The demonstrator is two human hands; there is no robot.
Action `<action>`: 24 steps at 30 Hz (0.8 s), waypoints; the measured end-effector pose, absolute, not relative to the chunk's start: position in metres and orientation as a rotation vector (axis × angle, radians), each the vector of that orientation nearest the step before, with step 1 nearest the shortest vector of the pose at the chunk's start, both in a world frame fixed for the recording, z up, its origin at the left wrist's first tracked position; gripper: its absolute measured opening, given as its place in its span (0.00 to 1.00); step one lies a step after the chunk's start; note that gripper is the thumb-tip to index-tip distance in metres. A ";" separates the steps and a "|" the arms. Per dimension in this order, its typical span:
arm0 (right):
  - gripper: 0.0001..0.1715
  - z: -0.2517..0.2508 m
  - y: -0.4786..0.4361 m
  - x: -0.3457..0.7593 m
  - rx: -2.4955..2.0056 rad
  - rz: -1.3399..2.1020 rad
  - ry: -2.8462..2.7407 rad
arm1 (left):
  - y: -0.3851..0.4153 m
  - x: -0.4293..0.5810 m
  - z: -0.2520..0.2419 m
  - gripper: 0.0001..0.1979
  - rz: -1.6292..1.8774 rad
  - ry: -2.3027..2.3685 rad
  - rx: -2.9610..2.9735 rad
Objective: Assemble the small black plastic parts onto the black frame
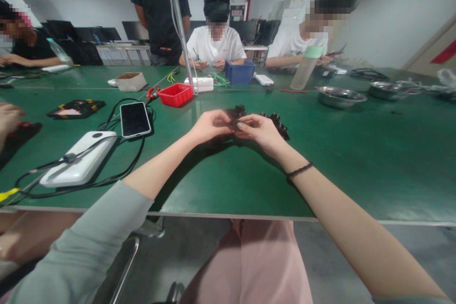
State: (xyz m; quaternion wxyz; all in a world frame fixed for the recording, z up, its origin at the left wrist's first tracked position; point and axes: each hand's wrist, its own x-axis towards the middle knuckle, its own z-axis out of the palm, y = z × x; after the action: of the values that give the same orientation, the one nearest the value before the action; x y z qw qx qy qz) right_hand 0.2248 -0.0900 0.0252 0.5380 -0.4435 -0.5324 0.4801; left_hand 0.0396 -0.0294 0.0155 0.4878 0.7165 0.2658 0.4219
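Observation:
Over the green table point(213, 185), my left hand point(210, 126) and my right hand point(263, 133) meet with their fingertips close together. Both are closed in a pinch. Small dark pieces point(238, 111) show at and just beyond the fingertips, blurred. What exactly the fingers hold is too small and partly hidden to name. A cluster of small black parts point(280, 123) lies on the table just behind my right hand, which covers some of it.
Left are a white power bank point(83, 159) with black cables, a phone point(135, 119), red-handled pliers point(151, 95) and a red bin point(176, 95). Farther back stand a blue bin point(240, 72), a bottle point(304, 69) and metal bowls point(340, 97). Several people are around the table.

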 end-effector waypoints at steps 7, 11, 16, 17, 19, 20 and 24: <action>0.24 0.025 -0.090 0.226 -1.013 1.129 -1.260 | -0.031 0.040 0.015 0.22 1.026 0.631 1.732; 0.24 0.024 -0.088 0.227 -1.009 1.088 -1.302 | -0.031 0.040 0.015 0.24 1.035 0.619 1.754; 0.25 0.023 -0.088 0.227 -1.023 1.041 -1.323 | -0.034 0.040 0.017 0.27 1.006 0.626 1.791; 0.25 0.023 -0.088 0.227 -1.026 1.038 -1.322 | -0.034 0.040 0.017 0.27 1.003 0.633 1.796; 0.25 0.024 -0.088 0.226 -1.028 1.046 -1.314 | -0.034 0.041 0.017 0.28 1.003 0.649 1.803; 0.24 0.024 -0.089 0.226 -1.027 1.054 -1.308 | -0.034 0.041 0.017 0.28 1.005 0.658 1.807; 0.21 0.025 -0.090 0.226 -1.011 1.088 -1.293 | -0.032 0.040 0.016 0.28 1.015 0.672 1.804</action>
State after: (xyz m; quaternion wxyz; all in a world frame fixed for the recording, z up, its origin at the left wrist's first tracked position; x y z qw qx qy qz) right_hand 0.2260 -0.0898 0.0249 0.5533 -0.4276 -0.5469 0.4605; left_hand 0.0404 -0.0322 0.0159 0.4642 0.7342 0.2735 0.4131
